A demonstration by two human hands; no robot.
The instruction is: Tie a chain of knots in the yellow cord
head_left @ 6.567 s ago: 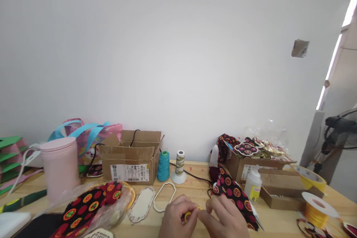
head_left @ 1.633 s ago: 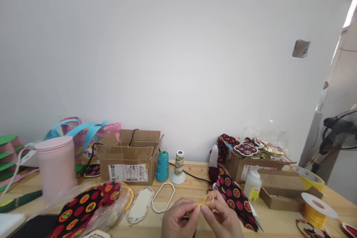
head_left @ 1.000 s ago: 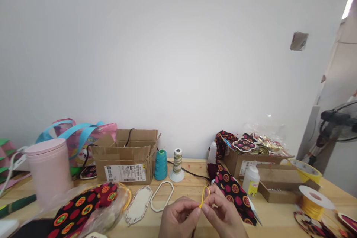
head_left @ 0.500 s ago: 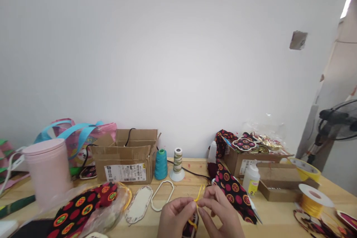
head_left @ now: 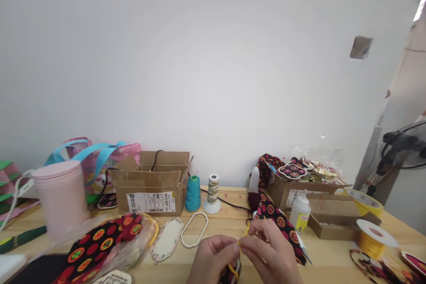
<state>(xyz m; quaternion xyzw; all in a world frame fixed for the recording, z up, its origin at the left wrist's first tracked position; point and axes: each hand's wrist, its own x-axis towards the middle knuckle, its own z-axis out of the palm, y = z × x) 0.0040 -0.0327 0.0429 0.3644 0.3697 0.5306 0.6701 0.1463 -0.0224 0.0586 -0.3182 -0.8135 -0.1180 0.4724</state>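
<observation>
My left hand point(head_left: 215, 258) is closed, thumb and forefinger pinching a yellow cord point(head_left: 234, 270) at the front of the table. Right beside it my right hand point(head_left: 270, 250) is closed too, its fingertips on the same cord, part of which rises above them. Below the fingers, partly hidden, is a dark patterned fabric piece point(head_left: 229, 276) with the cord running across it. Beyond my left hand lie a pale oval frame point(head_left: 183, 240) and a pale scalloped plate point(head_left: 167, 239). Dark patterned fabric point(head_left: 271, 208) lies behind my right hand.
At the back stand a cardboard box point(head_left: 153, 186), a teal thread cone point(head_left: 193, 194) and a patterned thread spool point(head_left: 213, 191). To the right are a glue bottle point(head_left: 300, 213), a low open box point(head_left: 336, 230) and a yellow cord spool point(head_left: 372, 244). A pink canister point(head_left: 61, 199) stands left.
My right hand has shifted slightly right, away from my left. The cord's loose upper ends, upright between the hands before, now show only partly by my right fingers. The view has shifted slightly.
</observation>
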